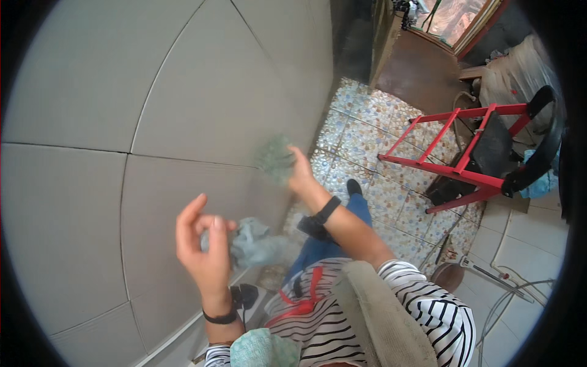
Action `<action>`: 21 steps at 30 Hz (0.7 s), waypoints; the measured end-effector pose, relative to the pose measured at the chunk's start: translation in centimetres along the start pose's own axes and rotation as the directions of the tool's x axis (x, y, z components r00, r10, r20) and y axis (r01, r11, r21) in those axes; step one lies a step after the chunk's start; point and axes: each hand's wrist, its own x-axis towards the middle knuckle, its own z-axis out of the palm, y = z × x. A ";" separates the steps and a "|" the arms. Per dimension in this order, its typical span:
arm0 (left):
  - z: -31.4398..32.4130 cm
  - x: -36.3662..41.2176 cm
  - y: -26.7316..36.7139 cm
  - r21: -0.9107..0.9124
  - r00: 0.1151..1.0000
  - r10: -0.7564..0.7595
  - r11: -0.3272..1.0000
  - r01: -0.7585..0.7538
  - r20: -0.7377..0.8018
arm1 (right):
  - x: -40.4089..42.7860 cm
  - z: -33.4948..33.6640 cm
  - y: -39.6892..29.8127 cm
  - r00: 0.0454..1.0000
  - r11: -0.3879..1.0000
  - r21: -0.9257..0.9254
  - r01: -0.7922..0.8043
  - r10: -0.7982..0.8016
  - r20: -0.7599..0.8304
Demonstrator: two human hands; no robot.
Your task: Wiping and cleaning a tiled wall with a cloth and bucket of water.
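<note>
Blurred by motion, a green scouring pad [275,158] is in the fingers of my right hand [302,172], at the grey tiled wall [220,105]. It lies close to the end of a dark, horizontal tile joint. Lower and to the left, my left hand [202,247] is raised in front of the wall with curled fingers. A crumpled pale blue-grey cloth [254,243] hangs from that hand, on the side towards my body. Both wrists wear dark bands.
A red stepladder [463,172] with black parts stands on the pebble-patterned floor [357,124] at right. Cables [495,300] and a brown round object [448,277] lie at lower right. Plastic sheeting [518,69] covers things behind the ladder. A towel [380,307] hangs over my striped shirt.
</note>
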 end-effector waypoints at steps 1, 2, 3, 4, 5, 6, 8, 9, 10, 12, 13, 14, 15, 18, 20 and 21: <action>0.7 0.6 -0.5 0.012 0.995 -0.029 1.000 0.028 0.091 | -1.3 0.1 -1.8 1.000 1.000 -0.011 0.017 -0.017 -0.013; 1.4 1.2 -1.1 0.024 0.981 -0.053 0.998 0.049 0.184 | -2.2 0.2 -3.4 0.992 1.000 0.021 -0.018 0.016 0.128; 2.3 1.8 -1.7 0.003 0.980 -0.049 0.999 0.049 0.194 | -3.3 0.5 -4.8 0.961 0.997 0.046 -0.059 0.045 0.272; 3.1 2.5 -2.4 0.018 0.954 -0.121 0.993 0.121 0.273 | -4.7 1.9 -5.8 0.952 0.999 0.005 -0.041 0.038 0.305; 3.8 3.0 -2.8 0.036 0.919 -0.185 0.982 0.184 0.350 | -6.1 3.1 -6.8 0.949 1.000 -0.002 -0.025 0.025 0.315; 4.9 3.3 -3.0 0.018 0.901 -0.167 0.984 0.175 0.400 | -7.8 4.3 -8.1 0.970 0.991 -0.137 -0.001 0.034 0.240; 6.3 3.7 -3.0 0.032 0.874 -0.132 0.991 0.133 0.467 | -7.5 2.4 -9.7 0.953 0.917 -0.376 0.133 -0.014 0.303; 6.0 3.7 -3.9 0.076 0.879 -0.127 0.992 0.103 0.460 | -9.1 3.5 -9.5 0.912 0.835 -0.517 0.187 0.048 0.406; 6.2 3.7 -6.9 0.085 0.870 -0.118 0.993 0.088 0.479 | -9.0 3.1 -9.6 0.822 0.769 -0.562 0.305 0.086 0.563; 6.4 3.0 -6.6 0.004 0.786 -0.183 0.975 0.224 0.590 | -10.7 3.8 -10.3 0.796 0.652 -0.670 0.356 0.165 0.583; 7.7 3.0 -6.1 0.055 0.708 -0.170 0.982 0.182 0.686 | -12.5 3.0 -11.5 0.818 0.618 -0.698 0.362 0.148 0.556; 9.2 2.5 -5.3 0.084 0.656 -0.209 0.972 0.217 0.725 | -13.0 1.2 -12.4 0.868 0.596 -0.737 0.318 0.130 0.479; 9.8 2.5 -4.9 0.105 0.594 -0.160 0.987 0.125 0.789 | -13.6 0.6 -13.1 0.855 0.504 -0.786 0.359 0.159 0.493; 10.6 1.2 -1.2 0.088 0.494 -0.178 0.976 0.200 0.851 | -16.4 1.6 -15.2 0.828 0.404 -0.825 0.396 0.231 0.511; 12.1 0.1 -0.7 0.067 0.478 -0.176 0.970 0.236 0.861 | -18.5 1.2 -16.4 0.824 0.377 -0.829 0.414 0.232 0.517; 12.9 -0.5 -0.2 0.062 0.425 -0.145 0.977 0.204 0.894 | -19.5 0.2 -17.0 0.825 0.406 -0.813 0.418 0.204 0.526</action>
